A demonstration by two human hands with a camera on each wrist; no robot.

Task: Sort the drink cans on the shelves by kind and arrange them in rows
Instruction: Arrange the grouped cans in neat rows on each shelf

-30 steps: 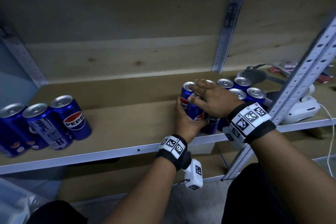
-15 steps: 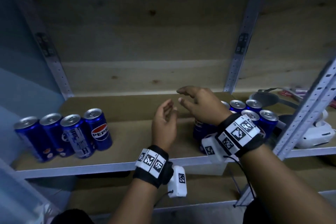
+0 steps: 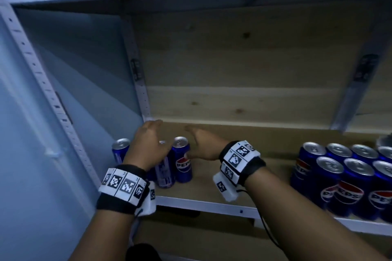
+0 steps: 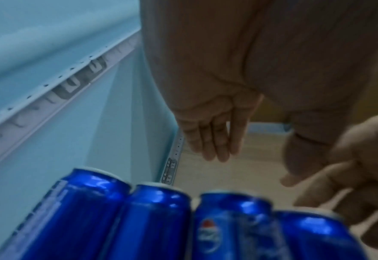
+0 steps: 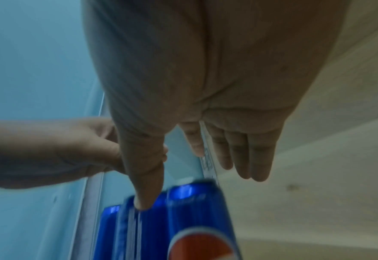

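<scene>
Four cans (image 4: 156, 219) stood left, seven more cans (image 3: 347, 178) right, on a wooden shelf (image 3: 233, 176); left hand (image 3: 148, 146) and right hand (image 3: 203, 144) hovered spread, holding nothing.

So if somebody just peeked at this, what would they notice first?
Probably the shiny blue Pepsi cans: a short row at the left end of the wooden shelf, and a bigger packed group at the right. Then the two bare hands reaching over that left row, the left hand above the cans and the right hand beside it, both open. Each wrist wears a band with black-and-white square patterns.
</scene>
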